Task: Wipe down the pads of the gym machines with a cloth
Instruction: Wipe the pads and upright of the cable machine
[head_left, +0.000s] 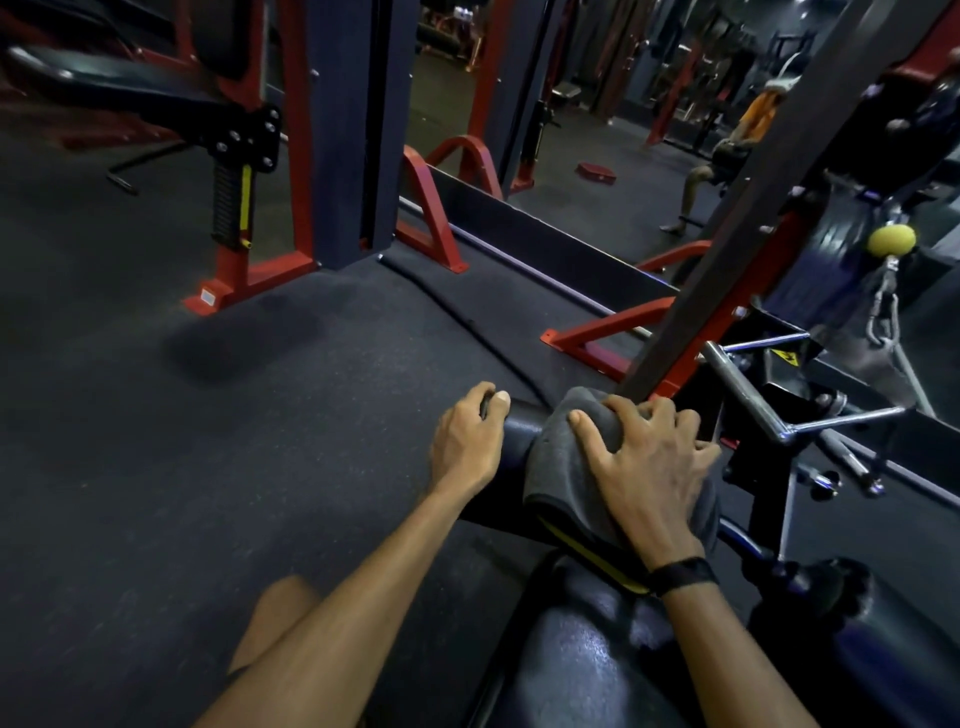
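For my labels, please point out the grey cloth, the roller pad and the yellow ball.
grey cloth (563, 467): head view, its draped fold.
roller pad (519, 423): head view, bare top between the hands.
yellow ball (891, 240): head view, its middle.

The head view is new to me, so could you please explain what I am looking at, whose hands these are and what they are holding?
This is a single picture from a camera worn on a person's head, looking forward and down, so the two bare arms coming in from the bottom are the wearer's own. The place is a dim gym with a dark rubber floor and red-framed machines. In front of the person is a black roller pad, a padded cylinder on one machine. The left hand grips the free end of that roller. The right hand, with a dark band on its wrist, presses a grey cloth with a yellow edge over the roller, fingers curled into it. Below lies a shiny black seat pad. The chrome handle to the right is untouched. Another person sits in the distance.
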